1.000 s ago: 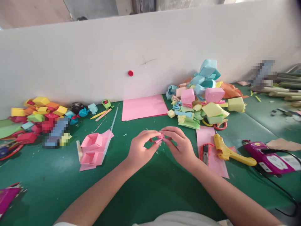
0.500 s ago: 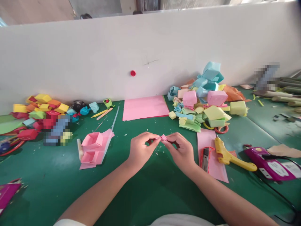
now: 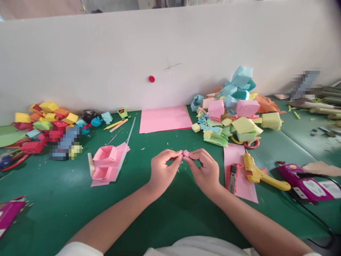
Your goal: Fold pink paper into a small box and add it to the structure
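Note:
Between my two hands is a small folded piece of pink paper (image 3: 185, 153), with several narrow pleats showing. My left hand (image 3: 165, 170) pinches its left side between thumb and fingertips. On the other side, my right hand (image 3: 204, 169) pinches it the same way. Fingertips cover most of its ends. Both hands hover over the green table (image 3: 170, 213), where tiny paper scraps lie. To the left sit two open pink paper boxes (image 3: 105, 155) on pink paper, beside a clear glue stick (image 3: 127, 142). Pink sheets (image 3: 165, 119) lie flat beyond my hands.
At right are a red utility knife (image 3: 233, 177) on a pink strip (image 3: 246, 190), a yellow glue gun (image 3: 255, 170) and a purple power strip (image 3: 303, 181) with a black cord. Folded-paper piles stand at back right (image 3: 247, 108) and left (image 3: 49, 117). A white partition (image 3: 106, 60) rises behind.
The pink piece has turned slightly between my fingertips, so its pleats show more clearly. Both hands keep their pinch. The whole view has shifted slightly.

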### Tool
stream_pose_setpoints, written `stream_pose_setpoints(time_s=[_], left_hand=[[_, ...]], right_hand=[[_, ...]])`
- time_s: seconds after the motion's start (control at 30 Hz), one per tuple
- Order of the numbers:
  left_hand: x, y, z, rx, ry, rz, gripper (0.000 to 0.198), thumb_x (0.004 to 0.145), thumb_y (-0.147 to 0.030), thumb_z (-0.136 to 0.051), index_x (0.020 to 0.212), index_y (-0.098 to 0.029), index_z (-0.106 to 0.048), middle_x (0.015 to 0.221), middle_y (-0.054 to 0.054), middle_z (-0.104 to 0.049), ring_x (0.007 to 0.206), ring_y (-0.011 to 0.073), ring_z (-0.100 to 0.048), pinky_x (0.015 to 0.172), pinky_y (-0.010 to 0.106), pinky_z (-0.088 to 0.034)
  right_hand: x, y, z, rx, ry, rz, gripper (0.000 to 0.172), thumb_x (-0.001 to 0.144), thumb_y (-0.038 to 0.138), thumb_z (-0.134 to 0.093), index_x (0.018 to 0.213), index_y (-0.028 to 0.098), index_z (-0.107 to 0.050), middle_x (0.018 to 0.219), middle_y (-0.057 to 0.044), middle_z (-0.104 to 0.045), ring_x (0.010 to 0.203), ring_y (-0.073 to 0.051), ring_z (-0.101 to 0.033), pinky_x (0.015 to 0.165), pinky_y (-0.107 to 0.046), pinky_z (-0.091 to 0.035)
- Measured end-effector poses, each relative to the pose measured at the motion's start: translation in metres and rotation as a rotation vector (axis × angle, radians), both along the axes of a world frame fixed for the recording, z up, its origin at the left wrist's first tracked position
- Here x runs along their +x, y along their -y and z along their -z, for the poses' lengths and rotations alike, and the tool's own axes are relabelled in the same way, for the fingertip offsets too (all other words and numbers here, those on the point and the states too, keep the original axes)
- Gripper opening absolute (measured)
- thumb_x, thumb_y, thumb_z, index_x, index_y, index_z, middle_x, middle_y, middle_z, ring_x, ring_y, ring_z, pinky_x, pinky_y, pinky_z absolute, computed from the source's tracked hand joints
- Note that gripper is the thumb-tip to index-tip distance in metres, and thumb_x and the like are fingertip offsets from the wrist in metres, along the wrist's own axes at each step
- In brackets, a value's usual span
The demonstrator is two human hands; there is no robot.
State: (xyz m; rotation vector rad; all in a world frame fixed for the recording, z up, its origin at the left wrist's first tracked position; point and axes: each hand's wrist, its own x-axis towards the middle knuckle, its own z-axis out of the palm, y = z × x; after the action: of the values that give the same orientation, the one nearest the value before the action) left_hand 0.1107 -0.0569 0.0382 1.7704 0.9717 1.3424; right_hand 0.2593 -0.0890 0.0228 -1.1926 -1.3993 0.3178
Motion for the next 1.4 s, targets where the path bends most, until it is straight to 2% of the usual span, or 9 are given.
stream_pose_setpoints(time_s=[0.2, 0.3, 0.43, 0.63, 0.77, 1.0, 1.1, 1.3, 1.4], left_hand=[[-0.001, 0.01, 0.001, -0.056, -0.028, 0.109, 0.031, 0.098, -0.032, -0.058, 0.124, -0.025, -0.072, 0.12, 0.008, -0.073, 0.105, 0.0234, -0.071, 0.09, 0.034, -0.059], [0.0, 0.012, 0.003, -0.101, -0.024, 0.09, 0.035, 0.1, -0.034, -0.056, 0.13, -0.024, -0.069, 0.132, 0.008, -0.069, 0.12, 0.0258, -0.066, 0.102, 0.038, -0.055], [0.003, 0.011, 0.008, -0.184, 0.04, 0.038, 0.038, 0.099, -0.039, -0.058, 0.131, -0.023, -0.068, 0.138, 0.007, -0.065, 0.127, 0.0272, -0.062, 0.108, 0.039, -0.053], [0.011, 0.006, 0.013, -0.359, 0.292, 0.035, 0.049, 0.081, -0.04, -0.08, 0.126, -0.021, -0.071, 0.131, 0.008, -0.07, 0.122, 0.0293, -0.066, 0.111, 0.044, -0.051], [0.011, -0.002, 0.014, -0.456, 0.394, 0.013, 0.042, 0.075, -0.038, -0.085, 0.111, -0.019, -0.077, 0.114, 0.01, -0.077, 0.109, 0.0279, -0.072, 0.104, 0.043, -0.056], [0.005, -0.012, 0.013, -0.582, 0.413, 0.002, 0.037, 0.073, -0.044, -0.086, 0.096, -0.016, -0.08, 0.095, 0.01, -0.078, 0.09, 0.0245, -0.074, 0.08, 0.036, -0.061], [0.005, -0.012, 0.013, -0.634, 0.407, 0.05, 0.035, 0.072, -0.043, -0.086, 0.093, -0.016, -0.08, 0.091, 0.009, -0.078, 0.089, 0.0231, -0.073, 0.074, 0.031, -0.06], [0.004, -0.011, 0.014, -0.676, 0.396, 0.119, 0.033, 0.073, -0.042, -0.085, 0.091, -0.015, -0.078, 0.088, 0.008, -0.077, 0.081, 0.0187, -0.072, 0.074, 0.028, -0.059], [0.004, -0.012, 0.013, -0.724, 0.442, 0.107, 0.042, 0.068, -0.04, -0.089, 0.097, -0.015, -0.071, 0.083, 0.007, -0.077, 0.076, 0.0178, -0.072, 0.074, 0.029, -0.059]], right_hand=[[0.004, -0.005, 0.0, 0.041, 0.014, 0.049, 0.007, 0.092, 0.028, -0.07, 0.086, 0.026, -0.068, 0.086, -0.004, -0.07, 0.078, -0.02, -0.069, 0.068, -0.034, -0.058], [0.005, -0.007, 0.003, 0.073, 0.069, 0.038, 0.004, 0.095, 0.026, -0.067, 0.094, 0.026, -0.071, 0.093, -0.004, -0.072, 0.084, -0.02, -0.07, 0.074, -0.035, -0.059], [0.002, -0.008, 0.007, 0.15, 0.176, 0.004, 0.016, 0.098, 0.018, -0.058, 0.104, 0.025, -0.072, 0.102, -0.006, -0.071, 0.092, -0.019, -0.071, 0.082, -0.036, -0.06], [-0.002, -0.008, 0.012, 0.16, 0.278, -0.02, 0.029, 0.101, 0.015, -0.051, 0.119, 0.026, -0.07, 0.107, -0.01, -0.068, 0.1, -0.022, -0.068, 0.085, -0.039, -0.059], [-0.003, -0.006, 0.012, 0.129, 0.326, -0.035, 0.027, 0.1, 0.013, -0.051, 0.114, 0.024, -0.071, 0.108, -0.011, -0.066, 0.099, -0.023, -0.064, 0.084, -0.039, -0.056], [0.0, -0.005, 0.007, 0.058, 0.372, -0.041, 0.018, 0.097, 0.019, -0.06, 0.113, 0.025, -0.067, 0.107, -0.008, -0.066, 0.097, -0.023, -0.061, 0.086, -0.041, -0.053], [0.001, -0.007, 0.008, -0.025, 0.35, -0.013, 0.03, 0.092, 0.026, -0.069, 0.121, 0.024, -0.063, 0.114, -0.009, -0.065, 0.105, -0.026, -0.06, 0.089, -0.043, -0.053], [0.004, -0.008, 0.009, 0.008, 0.423, 0.043, 0.019, 0.096, 0.03, -0.064, 0.113, 0.024, -0.069, 0.109, -0.009, -0.067, 0.098, -0.025, -0.061, 0.089, -0.042, -0.054], [0.004, -0.006, 0.005, -0.003, 0.525, 0.06, 0.024, 0.099, 0.028, -0.057, 0.119, 0.023, -0.069, 0.112, -0.009, -0.067, 0.099, -0.026, -0.059, 0.089, -0.043, -0.053]])
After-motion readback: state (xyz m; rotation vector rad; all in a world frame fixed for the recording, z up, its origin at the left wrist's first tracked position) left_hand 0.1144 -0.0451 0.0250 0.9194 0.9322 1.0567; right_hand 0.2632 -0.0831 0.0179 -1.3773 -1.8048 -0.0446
